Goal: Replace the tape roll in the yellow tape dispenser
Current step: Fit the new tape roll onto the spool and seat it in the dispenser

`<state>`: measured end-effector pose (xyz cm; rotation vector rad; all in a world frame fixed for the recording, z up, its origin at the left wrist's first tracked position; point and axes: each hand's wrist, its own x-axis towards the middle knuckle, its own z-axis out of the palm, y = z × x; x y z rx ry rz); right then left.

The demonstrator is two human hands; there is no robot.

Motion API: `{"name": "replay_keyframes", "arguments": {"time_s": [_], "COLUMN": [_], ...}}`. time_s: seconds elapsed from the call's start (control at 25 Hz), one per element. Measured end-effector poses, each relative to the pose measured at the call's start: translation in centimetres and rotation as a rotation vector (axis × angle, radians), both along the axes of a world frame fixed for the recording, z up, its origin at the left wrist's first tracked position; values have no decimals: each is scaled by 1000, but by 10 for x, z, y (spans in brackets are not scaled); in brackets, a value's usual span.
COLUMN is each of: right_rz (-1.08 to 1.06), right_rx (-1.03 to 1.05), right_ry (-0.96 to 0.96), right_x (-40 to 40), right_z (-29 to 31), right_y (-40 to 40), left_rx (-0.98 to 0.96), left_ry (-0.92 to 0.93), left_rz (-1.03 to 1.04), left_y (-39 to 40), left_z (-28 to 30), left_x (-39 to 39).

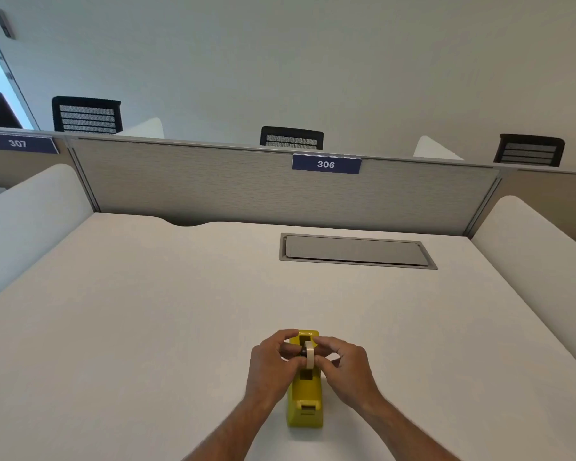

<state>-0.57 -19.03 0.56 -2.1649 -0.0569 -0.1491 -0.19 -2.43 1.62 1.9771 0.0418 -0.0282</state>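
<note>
The yellow tape dispenser [306, 399] lies lengthwise on the white desk [147, 327], its cutter end toward me. A pale tape roll [309, 355] on a dark hub stands upright over the dispenser's open slot. My left hand [273, 364] pinches the roll and hub from the left. My right hand [341, 366] pinches it from the right. Both hands hide the sides of the dispenser around the slot. Whether the roll sits in the slot or just above it cannot be told.
A grey cable hatch [356, 251] is set into the desk at the back right. A grey partition [213, 184] with a blue "306" sign [326, 164] closes the far edge. White side dividers [30, 221] flank the desk. Black chair backs [291, 138] rise behind.
</note>
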Motion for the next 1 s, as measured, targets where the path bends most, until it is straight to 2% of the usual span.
{"name": "replay_keyframes", "arguments": {"time_s": [0.2,0.4,0.68,0.88,1.0], "right_rz": [-2,-12,42,138,151], "right_rx": [-45,-73,-175,-424,-375], "right_ry": [-37,-73,-129,-316,-327], "right_x": [2,3,2,-10,-10], "right_z": [-6,-9,-8,-3,-1], "right_y": [1,1,-2,-4,-5], "left_rx": [34,164,292,459,431], "left_ry": [-9,-72,-205,-368,-430], "left_rz": [2,-39,-100,-200,-189], "left_y": [2,3,5,9,12], "left_z": [-5,-5,-6,-14,-20], "left_x": [2,2,-2,-6,-9]}}
